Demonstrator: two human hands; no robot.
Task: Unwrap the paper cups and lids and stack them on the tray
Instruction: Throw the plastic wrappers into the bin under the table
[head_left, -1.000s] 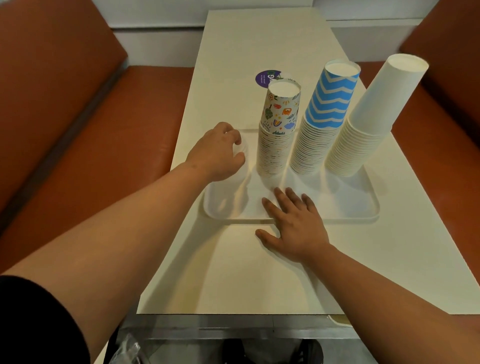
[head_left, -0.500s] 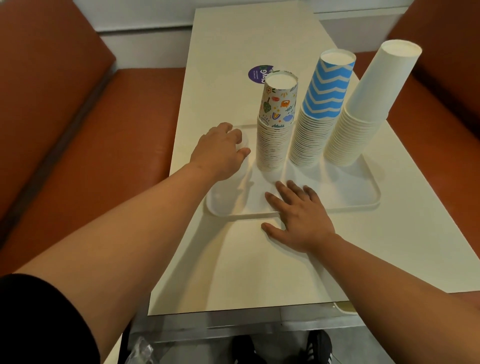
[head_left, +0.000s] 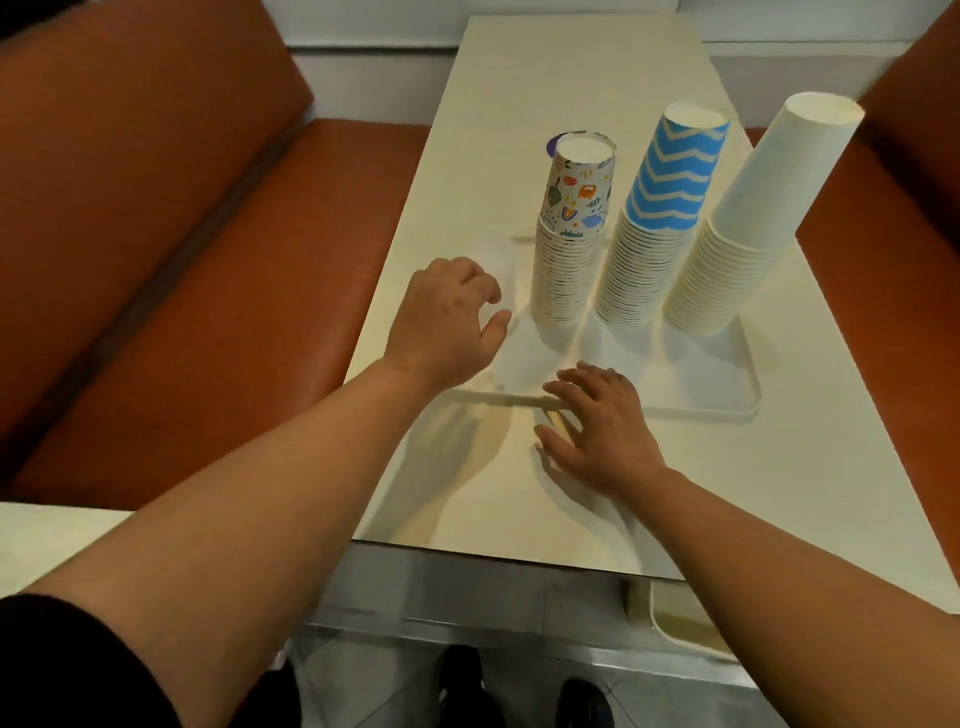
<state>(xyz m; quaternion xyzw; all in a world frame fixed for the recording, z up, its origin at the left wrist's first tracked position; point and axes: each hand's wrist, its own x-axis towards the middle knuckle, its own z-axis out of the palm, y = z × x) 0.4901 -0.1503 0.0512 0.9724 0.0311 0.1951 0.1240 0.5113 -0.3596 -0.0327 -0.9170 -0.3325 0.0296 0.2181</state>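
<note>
A cream counter (head_left: 519, 156) runs up the frame's middle; on it lie a white tray (head_left: 727, 405) and a purple sticker (head_left: 551, 146) behind.

On the table (head_left: 519, 156) in front of you stands the tray (head_left: 748, 410), and on it three stacks of cups in a row: the left stack (head_left: 569, 260), the middle stack (head_left: 649, 249), the right stack (head_left: 737, 249). Your left hand (head_left: 447, 322) is over the tray's left part; your right hand (head_left: 597, 426) lies across its near rim
</note>
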